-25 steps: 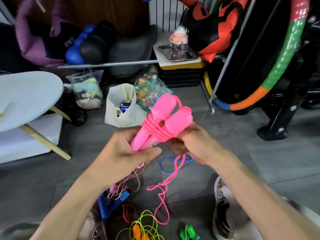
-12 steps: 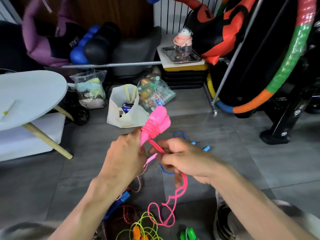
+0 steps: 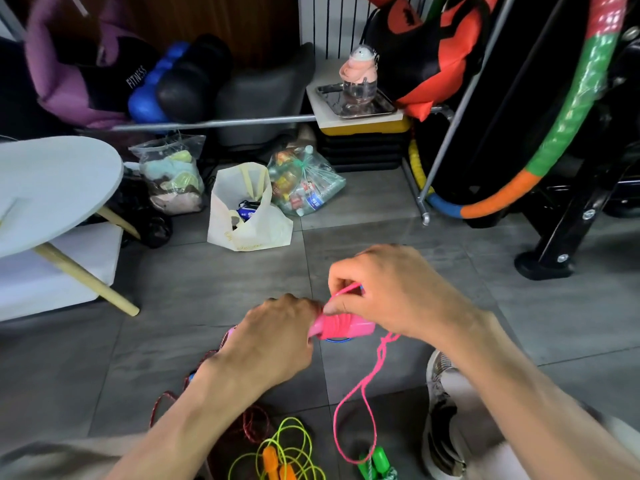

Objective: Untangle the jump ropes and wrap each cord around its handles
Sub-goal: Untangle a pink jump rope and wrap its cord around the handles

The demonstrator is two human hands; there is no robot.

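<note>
Your left hand [image 3: 266, 344] is gripping the pink handles [image 3: 341, 326], lying crosswise; your right hand [image 3: 391, 292], above, is pinching the pink cord [image 3: 346, 291].

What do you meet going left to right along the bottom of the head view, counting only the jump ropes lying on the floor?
Dark red rope → yellow-green cord with orange handles → loose pink cord loop → green handles.

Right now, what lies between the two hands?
In the head view, the pink handles, wound with pink cord, span from left hand to right hand.
</note>
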